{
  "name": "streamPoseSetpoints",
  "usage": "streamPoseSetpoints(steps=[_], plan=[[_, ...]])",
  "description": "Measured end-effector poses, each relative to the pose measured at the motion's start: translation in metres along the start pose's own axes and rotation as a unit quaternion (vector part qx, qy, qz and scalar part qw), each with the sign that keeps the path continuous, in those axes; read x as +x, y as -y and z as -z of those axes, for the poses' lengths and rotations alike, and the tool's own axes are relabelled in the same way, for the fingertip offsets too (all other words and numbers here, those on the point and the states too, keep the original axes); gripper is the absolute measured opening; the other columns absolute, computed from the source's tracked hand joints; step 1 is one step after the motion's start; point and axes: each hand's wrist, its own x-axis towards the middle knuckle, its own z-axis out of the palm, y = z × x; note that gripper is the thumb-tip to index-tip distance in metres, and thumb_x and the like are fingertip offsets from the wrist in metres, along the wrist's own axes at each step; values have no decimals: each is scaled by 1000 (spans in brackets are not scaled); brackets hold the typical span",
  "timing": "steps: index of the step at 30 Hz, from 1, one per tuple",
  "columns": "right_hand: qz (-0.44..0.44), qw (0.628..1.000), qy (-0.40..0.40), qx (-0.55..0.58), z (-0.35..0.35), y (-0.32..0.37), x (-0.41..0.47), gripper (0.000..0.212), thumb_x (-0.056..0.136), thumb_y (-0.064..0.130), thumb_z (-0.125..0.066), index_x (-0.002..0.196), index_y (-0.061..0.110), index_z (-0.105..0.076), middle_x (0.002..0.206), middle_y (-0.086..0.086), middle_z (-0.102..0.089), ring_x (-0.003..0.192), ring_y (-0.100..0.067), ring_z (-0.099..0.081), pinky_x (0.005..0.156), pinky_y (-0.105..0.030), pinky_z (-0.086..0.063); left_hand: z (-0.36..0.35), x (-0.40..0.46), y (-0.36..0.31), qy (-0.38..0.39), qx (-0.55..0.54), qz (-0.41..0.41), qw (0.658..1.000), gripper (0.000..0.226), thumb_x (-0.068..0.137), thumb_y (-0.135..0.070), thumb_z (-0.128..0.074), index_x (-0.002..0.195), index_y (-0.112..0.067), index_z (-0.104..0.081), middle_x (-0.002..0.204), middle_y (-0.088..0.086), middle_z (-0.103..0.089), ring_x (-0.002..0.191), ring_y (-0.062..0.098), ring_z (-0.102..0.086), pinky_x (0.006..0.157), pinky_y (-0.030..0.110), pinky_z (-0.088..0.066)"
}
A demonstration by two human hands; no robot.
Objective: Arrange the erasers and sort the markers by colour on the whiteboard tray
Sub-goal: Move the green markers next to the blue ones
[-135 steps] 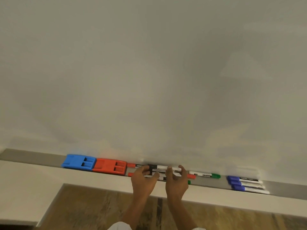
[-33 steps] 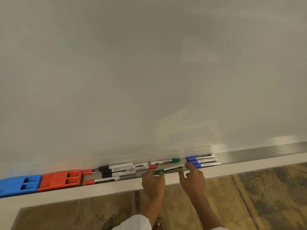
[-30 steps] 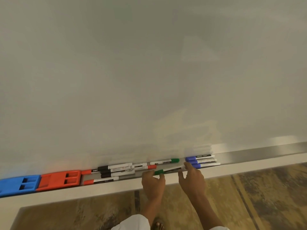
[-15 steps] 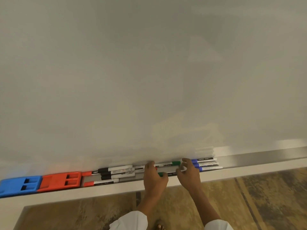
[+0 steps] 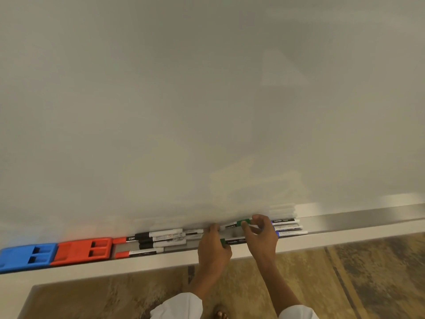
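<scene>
Along the grey whiteboard tray (image 5: 358, 218) lie a blue eraser (image 5: 26, 256) and a red eraser (image 5: 84, 250) side by side at the left. Beside them is a cluster of red and black markers (image 5: 158, 239). My right hand (image 5: 261, 236) pinches the cap end of a green marker (image 5: 235, 224) at the back of the tray. My left hand (image 5: 212, 246) touches that marker's other end and covers part of a second green marker (image 5: 233, 241) at the front. Three blue markers (image 5: 287, 226) lie stacked just right of my right hand.
The blank whiteboard (image 5: 207, 100) fills the upper view. A pale ledge (image 5: 345, 240) runs below the tray. Under it is patterned brown floor (image 5: 368, 284), and a toe shows near the bottom edge.
Both hands have reached further into the tray; my right hand now pinches the back green marker's cap end. The front green marker has shifted right, toward the blue markers.
</scene>
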Motion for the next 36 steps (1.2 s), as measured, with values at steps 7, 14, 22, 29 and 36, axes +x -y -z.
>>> streamPoseSetpoints(steps=[7,14,22,29,36], plan=[[189,979,38,-62,-3,33,-13,32,75,17,-75,90,36,-54,85,18,-63,85,-4,-64,60,-11,-51,12,3,-15,-70,-61,-113,989,36,79,-25,-75,110,-17,-60,103,-1,-68,90,16,-65,77,28,-56],[316,927,126,-161,-5,41,-25,34,77,28,-72,103,37,-52,93,26,-57,87,1,-59,69,-6,-47,19,-3,-16,-87,-170,-116,975,27,86,-1,-60,102,-23,-63,89,2,-71,82,16,-67,72,20,-54],[135,970,83,-185,18,-3,-23,42,74,34,-77,108,33,-53,103,16,-65,78,0,-62,60,-14,-47,8,-7,10,-161,-377,142,901,34,73,-11,-82,93,-13,-55,87,11,-73,76,17,-73,73,32,-62],[17,956,122,-264,17,-24,-20,56,73,28,-76,122,26,-50,112,7,-63,74,-1,-59,56,-7,-36,-3,3,19,-143,-366,211,895,23,71,-12,-83,80,-8,-63,75,13,-73,66,26,-73,72,47,-62],[22,953,148,-265,10,-24,-8,60,70,23,-75,124,17,-50,114,-2,-63,68,-5,-61,67,-15,-44,-8,13,20,-148,-308,209,916,17,71,-12,-83,70,-15,-67,69,10,-73,63,28,-72,70,47,-61]])
